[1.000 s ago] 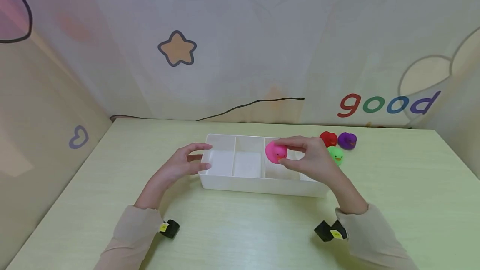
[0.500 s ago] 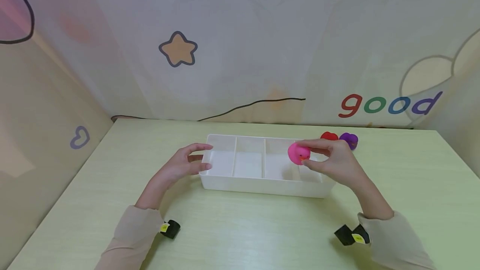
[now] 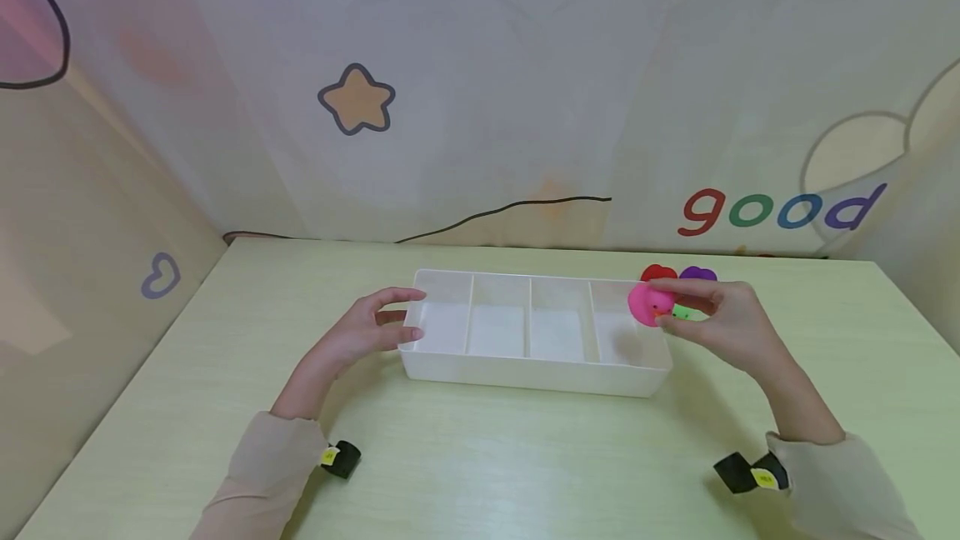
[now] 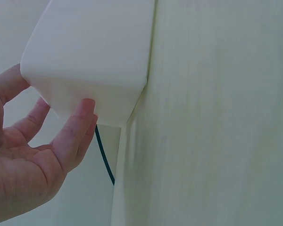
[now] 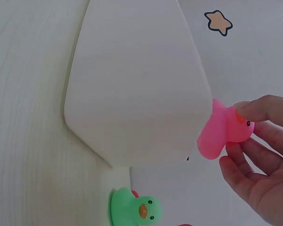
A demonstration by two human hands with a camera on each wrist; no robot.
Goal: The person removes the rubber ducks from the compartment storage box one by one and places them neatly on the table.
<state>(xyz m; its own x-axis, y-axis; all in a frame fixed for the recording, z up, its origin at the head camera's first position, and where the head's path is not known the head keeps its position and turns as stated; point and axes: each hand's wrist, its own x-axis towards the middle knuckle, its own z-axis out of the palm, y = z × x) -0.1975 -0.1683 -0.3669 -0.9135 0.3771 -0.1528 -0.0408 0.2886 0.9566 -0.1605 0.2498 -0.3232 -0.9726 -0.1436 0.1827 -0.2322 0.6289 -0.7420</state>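
A white box (image 3: 501,332) with several compartments stands on the table. My left hand (image 3: 375,322) grips its left end, thumb and forefinger over the rim; in the left wrist view other fingers (image 4: 75,127) rest against the outer end wall. Above the rightmost compartment, near the right rim, my right hand (image 3: 738,325) pinches a pink rubber duck (image 3: 648,305) between thumb and fingertips. The right wrist view shows this duck's head and beak between the fingers, level with the box top.
Behind the right hand, on the table (image 3: 510,465), are a red duck (image 3: 658,272), a purple duck (image 3: 697,272) and a green duck (image 5: 129,207), partly hidden in the head view. A printed cloth (image 3: 480,107) hangs behind the table.
My right hand has carried the pink duck rightward over the compartments, from the third to the rightmost one. The left hand and the box have stayed in place.
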